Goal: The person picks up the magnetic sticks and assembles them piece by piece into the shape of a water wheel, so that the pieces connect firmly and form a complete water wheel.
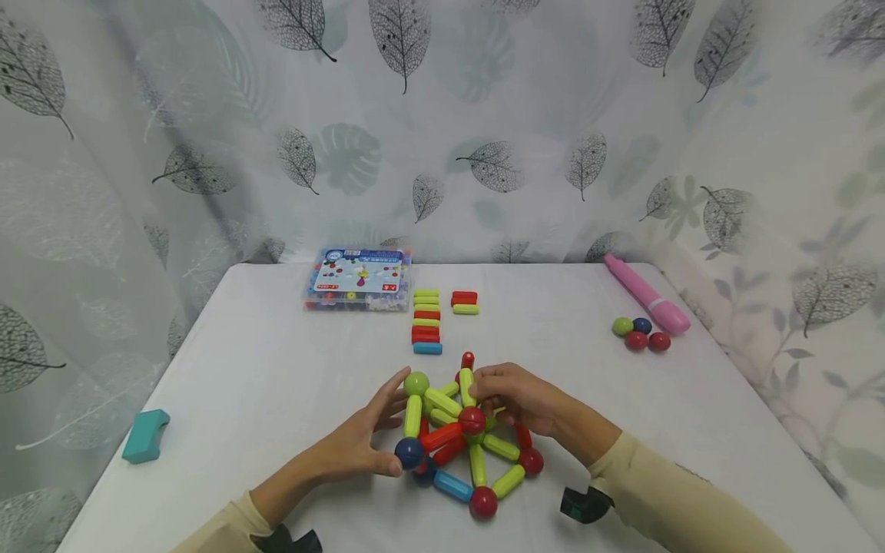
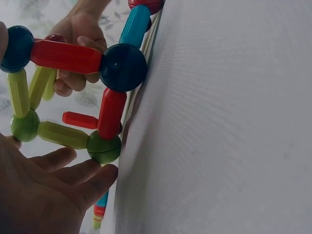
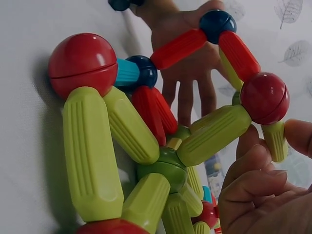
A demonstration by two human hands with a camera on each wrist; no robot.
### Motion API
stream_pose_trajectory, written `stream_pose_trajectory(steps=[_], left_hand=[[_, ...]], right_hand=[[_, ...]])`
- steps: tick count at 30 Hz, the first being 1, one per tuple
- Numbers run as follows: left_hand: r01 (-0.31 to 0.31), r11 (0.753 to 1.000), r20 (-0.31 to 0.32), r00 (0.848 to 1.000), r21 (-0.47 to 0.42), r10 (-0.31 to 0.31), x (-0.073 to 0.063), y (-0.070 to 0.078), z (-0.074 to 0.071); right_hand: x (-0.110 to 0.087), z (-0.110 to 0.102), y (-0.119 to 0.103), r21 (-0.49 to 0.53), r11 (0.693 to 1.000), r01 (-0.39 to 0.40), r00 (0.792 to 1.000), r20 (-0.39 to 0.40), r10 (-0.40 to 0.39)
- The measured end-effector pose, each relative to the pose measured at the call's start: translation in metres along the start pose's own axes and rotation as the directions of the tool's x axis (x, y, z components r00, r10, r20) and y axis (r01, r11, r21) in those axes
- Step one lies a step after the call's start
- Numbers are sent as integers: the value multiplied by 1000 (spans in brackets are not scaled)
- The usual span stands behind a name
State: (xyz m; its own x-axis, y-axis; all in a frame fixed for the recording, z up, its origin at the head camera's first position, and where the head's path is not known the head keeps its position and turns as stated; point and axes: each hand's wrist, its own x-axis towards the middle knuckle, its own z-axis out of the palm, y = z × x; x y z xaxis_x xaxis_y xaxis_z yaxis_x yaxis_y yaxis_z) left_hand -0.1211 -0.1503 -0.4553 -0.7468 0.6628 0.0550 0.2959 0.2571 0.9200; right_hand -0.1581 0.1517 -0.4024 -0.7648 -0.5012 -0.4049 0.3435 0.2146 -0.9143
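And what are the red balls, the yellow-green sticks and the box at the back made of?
The red balls look like hard, glossy plastic: they shine and show a seam. The yellow-green sticks seem to be plastic too, but duller, with moulded-looking grooves. The box is probably clear plastic, because coloured pieces show through it.

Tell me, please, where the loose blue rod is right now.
In the head view, the loose blue rod lies just left of centre, between a red rod and the built structure.
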Motion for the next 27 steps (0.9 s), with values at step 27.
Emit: stream_pose_trajectory(steps=[27], left_hand=[[-166,742,-11,974,649,227,-6,16,-12]], right_hand=[[-23,-118,8,-631,775,33,811,-436,-390]])
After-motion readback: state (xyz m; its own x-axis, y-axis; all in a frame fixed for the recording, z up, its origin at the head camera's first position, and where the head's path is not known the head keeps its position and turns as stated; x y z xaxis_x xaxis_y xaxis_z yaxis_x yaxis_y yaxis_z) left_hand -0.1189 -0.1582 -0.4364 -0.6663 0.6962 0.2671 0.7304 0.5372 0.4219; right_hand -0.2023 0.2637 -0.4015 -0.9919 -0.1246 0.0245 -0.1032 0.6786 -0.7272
